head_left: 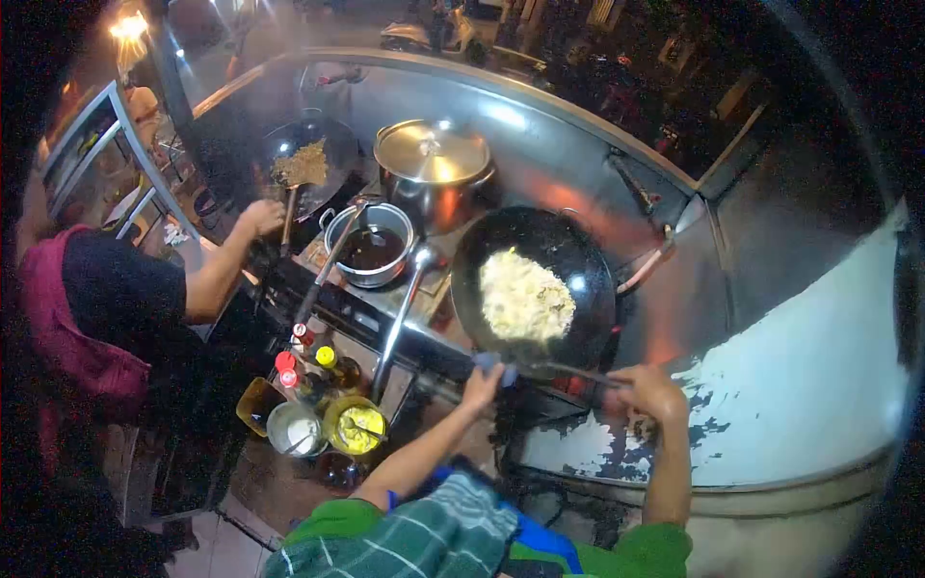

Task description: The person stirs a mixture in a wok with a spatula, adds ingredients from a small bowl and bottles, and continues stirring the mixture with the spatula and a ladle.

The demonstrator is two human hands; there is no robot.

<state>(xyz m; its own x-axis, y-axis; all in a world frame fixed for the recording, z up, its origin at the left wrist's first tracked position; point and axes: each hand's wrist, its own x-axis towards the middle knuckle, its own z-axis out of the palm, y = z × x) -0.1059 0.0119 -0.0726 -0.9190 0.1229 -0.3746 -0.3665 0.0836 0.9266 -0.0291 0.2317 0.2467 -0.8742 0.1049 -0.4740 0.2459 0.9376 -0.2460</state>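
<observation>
In front of me a black wok (602, 323) sits on the stove, with a pale yellow, egg-like mass (525, 294) spread in it. My left hand (482, 385) is closed on a bluish cloth (495, 367) at the wok's near rim. Any wok handle under the cloth is hidden. My right hand (652, 395), to the right of the near rim, grips a long-handled cooking utensil (584, 375). Its thin handle reaches left over the near part of the wok, and its head is too blurred to make out.
Left of the wok are a lidded steel pot (432, 152), an open pot (369, 252) of dark liquid and a ladle (400, 313). Bottles (328, 358) and a tub of yellow fat (356, 427) stand nearer. A co-worker (120, 289) works at another wok (332, 144). Metal walls enclose the stove.
</observation>
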